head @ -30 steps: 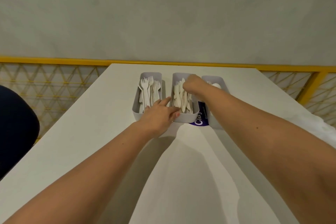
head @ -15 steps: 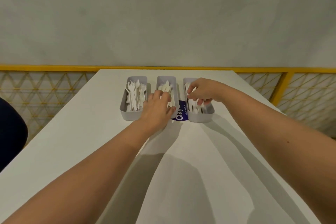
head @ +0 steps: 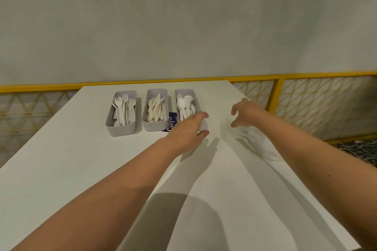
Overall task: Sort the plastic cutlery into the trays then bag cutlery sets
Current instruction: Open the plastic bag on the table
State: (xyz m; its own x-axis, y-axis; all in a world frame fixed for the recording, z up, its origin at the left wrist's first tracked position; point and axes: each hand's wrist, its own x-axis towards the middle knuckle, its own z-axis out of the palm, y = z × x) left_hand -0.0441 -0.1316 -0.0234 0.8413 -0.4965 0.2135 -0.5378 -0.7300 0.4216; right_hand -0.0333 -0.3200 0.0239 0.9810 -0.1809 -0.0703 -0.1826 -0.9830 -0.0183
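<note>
Two bare forearms stretch ahead of me over the white tabletop (head: pixel 81 169), and nothing loose lies on its near part. My left hand (head: pixel 186 131) hovers at the near end of the spoon tray (head: pixel 184 90), its fingers (head: pixel 202 115) spread and empty; I cannot tell whether it touches the tray. My right hand (head: pixel 245 114) hangs further right, well apart from the trays, fingers (head: pixel 234 111) loosely curled round nothing. Just below it, at the tabletop's right edge, lies a clear plastic bag (head: pixel 265 146), perhaps several.

Beyond the hands the three grey trays stand side by side: forks (head: pixel 123 108) in the left tray (head: pixel 120 129), knives (head: pixel 156 108) in the middle tray (head: pixel 153 127), spoons (head: pixel 183 104) in the right one. A purple label (head: pixel 171 123) shows between the middle and right trays. Behind them runs a yellow railing (head: pixel 142 82).

I judge sorting done and bagging just starting. Next I would bring the right hand down onto the plastic, pinch one thin layer free and open its mouth, while the left hand picks a single spoon. The film looks limp and slippery, so separating one bag is the fiddly part.
</note>
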